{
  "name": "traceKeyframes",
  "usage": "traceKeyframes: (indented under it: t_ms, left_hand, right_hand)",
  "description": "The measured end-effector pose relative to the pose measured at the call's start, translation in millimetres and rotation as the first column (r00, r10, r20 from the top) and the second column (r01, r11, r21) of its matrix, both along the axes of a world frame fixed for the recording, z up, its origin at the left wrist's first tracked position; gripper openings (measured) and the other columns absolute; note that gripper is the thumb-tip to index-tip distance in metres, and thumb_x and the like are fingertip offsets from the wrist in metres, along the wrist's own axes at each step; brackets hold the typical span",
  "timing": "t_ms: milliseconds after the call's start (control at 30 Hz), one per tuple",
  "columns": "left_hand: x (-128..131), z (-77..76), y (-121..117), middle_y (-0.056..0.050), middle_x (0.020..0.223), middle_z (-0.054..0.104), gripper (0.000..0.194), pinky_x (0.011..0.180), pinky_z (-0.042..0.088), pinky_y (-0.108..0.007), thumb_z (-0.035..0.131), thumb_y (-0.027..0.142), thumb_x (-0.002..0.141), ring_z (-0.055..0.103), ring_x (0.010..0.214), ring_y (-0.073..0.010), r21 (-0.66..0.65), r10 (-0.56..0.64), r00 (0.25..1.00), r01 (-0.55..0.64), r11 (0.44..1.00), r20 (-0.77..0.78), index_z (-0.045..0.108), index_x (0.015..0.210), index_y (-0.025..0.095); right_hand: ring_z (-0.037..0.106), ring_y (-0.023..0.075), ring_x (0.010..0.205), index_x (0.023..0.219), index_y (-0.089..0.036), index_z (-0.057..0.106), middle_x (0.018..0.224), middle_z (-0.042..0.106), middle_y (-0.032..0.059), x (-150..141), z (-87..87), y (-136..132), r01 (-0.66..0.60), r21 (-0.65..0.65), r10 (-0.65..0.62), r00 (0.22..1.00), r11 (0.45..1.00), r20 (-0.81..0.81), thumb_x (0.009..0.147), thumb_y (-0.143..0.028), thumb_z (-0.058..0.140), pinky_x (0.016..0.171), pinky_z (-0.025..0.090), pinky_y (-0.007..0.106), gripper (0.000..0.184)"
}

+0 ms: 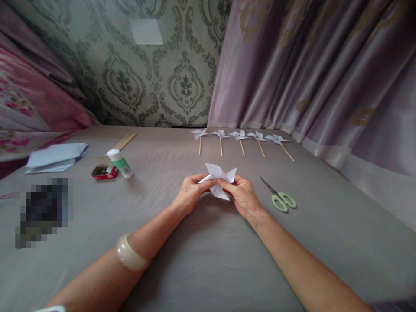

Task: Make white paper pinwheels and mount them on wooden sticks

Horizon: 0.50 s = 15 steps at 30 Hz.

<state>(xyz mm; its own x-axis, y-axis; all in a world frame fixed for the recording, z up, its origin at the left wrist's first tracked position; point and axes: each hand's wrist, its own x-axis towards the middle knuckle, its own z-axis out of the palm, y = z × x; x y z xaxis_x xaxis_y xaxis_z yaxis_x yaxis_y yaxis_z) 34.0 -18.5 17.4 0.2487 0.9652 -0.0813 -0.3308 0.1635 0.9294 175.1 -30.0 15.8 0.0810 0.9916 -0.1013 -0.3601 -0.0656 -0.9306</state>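
In the head view, the left hand (pixel 191 190) and the right hand (pixel 243 195) meet over the middle of the surface (pixel 201 268), both closed on one white paper pinwheel (pixel 219 174). The left hand grips it from its left side, thumb pressed near the centre; the right hand grips it from the opposite side, its thumb also near the centre, close to the left thumb. Pointed blades stick out between the hands, away from the person and back toward them. A pale bangle (pixel 131 255) circles the left forearm.

Just to the right of the right hand lie scissors (pixel 279 197) with light green handles, their blades pointing away from the person and slightly toward that hand. Beyond the hands, mostly ahead of the right one, five finished pinwheels (pixel 240 136) lie in a row, each on a thin wooden stick.

To the left of the left hand and a little farther off stands a white bottle (pixel 125 167) with a green label, just beside a small open red box (pixel 104 172) with small dark contents. Past the bottle lie loose wooden sticks (pixel 126 141). Well to the left of the left hand are a stack of white paper (pixel 55 158) and, nearer the person, a dark object (pixel 43 212) blurred beyond recognition.
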Motion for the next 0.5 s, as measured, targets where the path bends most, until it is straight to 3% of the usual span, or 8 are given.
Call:
traceKeyframes:
  t_ms: [500]
  left_hand:
    - [-2.2,-4.9,2.7,-0.005,0.069,0.069,0.027,0.068,0.044,-0.027,0.082,0.030,0.054,0.059,0.064,-0.0143,-0.020,0.028,0.998,-0.029,0.999,-0.049,0.074,0.074,0.012]
  right_hand:
    - [0.063,0.0158,0.065,0.075,-0.016,0.073,0.073,0.073,0.0027,-1.1,-0.7,-1.2,-0.031,-0.040,0.030,0.999,0.999,-0.041,0.045,-0.032,0.087,0.071,0.049,0.032,0.037]
